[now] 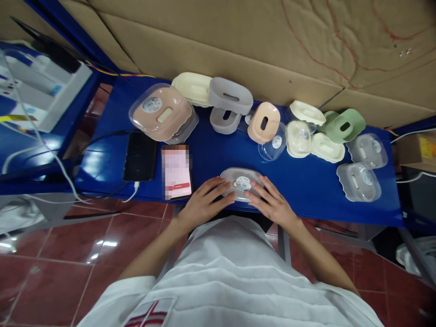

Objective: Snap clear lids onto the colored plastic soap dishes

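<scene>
A grey soap box with a clear lid (231, 174) lies near the front edge of the blue table, a round label on its top. From the left, my left hand (207, 199) rests its spread fingers on the lid. My right hand (272, 203) touches the opposite end, fingers also apart and stretched over the lid. Both palms stay off the box, and the thumbs are at its near side. Just left of my left hand lies a lit phone (177, 172), its screen partly blurred.
Along the back stand a large pinkish lidded box (160, 113), grey slotted parts (231, 95), an orange slotted part (265, 122), cream parts (327, 147) and green parts (345, 126). Grey lidded boxes (359, 182) sit at right. A dark phone (139, 156) with a cable lies left.
</scene>
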`<state>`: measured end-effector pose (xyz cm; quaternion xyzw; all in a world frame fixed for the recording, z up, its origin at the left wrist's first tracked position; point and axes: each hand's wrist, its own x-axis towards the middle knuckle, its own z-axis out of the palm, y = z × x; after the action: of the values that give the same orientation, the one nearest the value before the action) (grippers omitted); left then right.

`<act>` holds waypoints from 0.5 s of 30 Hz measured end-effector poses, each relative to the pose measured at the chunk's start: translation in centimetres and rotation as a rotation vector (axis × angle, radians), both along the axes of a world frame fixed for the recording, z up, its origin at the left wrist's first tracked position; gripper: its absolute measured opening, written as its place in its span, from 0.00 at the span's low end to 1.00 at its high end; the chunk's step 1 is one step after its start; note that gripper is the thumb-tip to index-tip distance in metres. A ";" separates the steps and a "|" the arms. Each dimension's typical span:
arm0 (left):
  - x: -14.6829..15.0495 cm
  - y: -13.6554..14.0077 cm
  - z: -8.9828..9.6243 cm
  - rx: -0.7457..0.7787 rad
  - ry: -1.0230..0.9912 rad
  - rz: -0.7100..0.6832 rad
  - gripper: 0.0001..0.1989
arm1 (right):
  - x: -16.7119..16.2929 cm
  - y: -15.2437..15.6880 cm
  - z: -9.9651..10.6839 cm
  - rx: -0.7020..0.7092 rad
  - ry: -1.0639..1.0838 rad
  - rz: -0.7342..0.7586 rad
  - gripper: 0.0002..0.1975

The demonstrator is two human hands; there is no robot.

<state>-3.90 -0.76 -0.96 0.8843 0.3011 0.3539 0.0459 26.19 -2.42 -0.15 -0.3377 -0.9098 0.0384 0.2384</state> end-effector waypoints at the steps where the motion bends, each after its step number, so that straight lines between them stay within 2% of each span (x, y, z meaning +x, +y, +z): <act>1: 0.0 0.0 -0.2 0.001 -0.016 0.002 0.21 | 0.0 0.0 0.0 0.003 -0.009 0.005 0.38; 7: 0.0 -0.2 -0.7 0.005 -0.054 0.024 0.23 | 0.2 0.1 -0.3 -0.001 -0.040 0.025 0.37; 13: 0.0 -0.2 -0.2 0.115 -0.007 0.001 0.12 | 0.4 0.0 -0.2 -0.041 -0.051 0.054 0.36; 15: 0.1 -0.1 0.0 0.120 0.005 0.006 0.13 | 0.3 0.1 -0.1 -0.062 -0.032 0.041 0.37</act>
<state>-3.78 -0.84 -1.00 0.8854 0.2818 0.3695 -0.0091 26.51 -2.29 -0.23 -0.3267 -0.9185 0.0660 0.2126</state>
